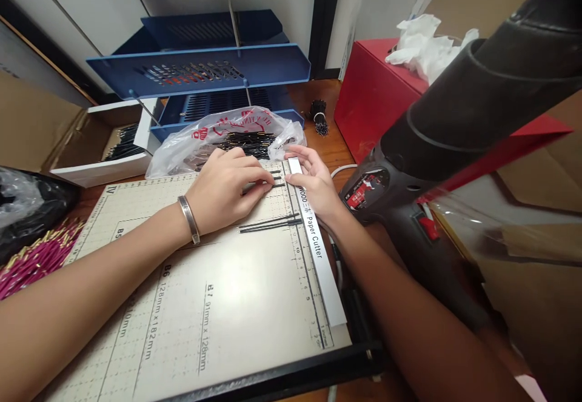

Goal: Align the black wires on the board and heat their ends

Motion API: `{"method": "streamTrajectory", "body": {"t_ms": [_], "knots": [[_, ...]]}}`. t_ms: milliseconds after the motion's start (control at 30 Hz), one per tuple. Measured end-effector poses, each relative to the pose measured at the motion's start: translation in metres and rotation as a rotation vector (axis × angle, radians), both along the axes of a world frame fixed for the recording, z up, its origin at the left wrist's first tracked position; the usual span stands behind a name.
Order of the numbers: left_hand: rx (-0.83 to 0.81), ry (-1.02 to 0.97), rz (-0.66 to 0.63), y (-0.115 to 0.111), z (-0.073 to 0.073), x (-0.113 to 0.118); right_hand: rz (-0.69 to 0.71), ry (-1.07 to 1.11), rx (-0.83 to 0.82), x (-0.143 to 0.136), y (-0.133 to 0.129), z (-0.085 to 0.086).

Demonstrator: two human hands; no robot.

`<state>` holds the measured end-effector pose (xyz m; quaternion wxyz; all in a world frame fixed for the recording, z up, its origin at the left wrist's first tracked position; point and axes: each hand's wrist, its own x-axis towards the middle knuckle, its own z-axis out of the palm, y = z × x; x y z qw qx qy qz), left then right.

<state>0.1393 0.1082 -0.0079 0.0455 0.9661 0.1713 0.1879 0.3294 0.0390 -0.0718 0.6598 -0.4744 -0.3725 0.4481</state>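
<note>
My left hand [234, 187] rests palm down on the paper cutter's board [245, 299], its thumb and fingertips pinched on thin black cords close to the white strip. Two or so more black cords [268, 224] lie side by side across the ruler marks, their right ends at the strip. At the far end of the white strip [318, 250], lettered "Paper Cutter", is my right hand [313, 180]. Its thumb lies on the strip and its fingers stretch out beyond, apart from the thumb. A silver bangle [189, 219] circles my left wrist.
Behind the board, a clear plastic bag [177, 147] holds many black cords. Blue shelves [200, 74] stand above it. A white box [102, 168] is left, with magenta cords [39, 259] nearer. A black machine [422, 141] leans at right before a red box [368, 87].
</note>
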Motion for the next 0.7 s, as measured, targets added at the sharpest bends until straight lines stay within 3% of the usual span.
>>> {"method": "streamTrajectory", "body": {"t_ms": [500,700], "knots": [[-0.012,-0.026,0.053,-0.0005,-0.0022,0.0007,0.010,-0.015,0.004,0.0003,-0.0004,-0.0016],[-0.099,-0.035,0.039,-0.0014,-0.0008,-0.0001,-0.003,-0.028,0.012,-0.0002,0.0000,-0.0032]]}}
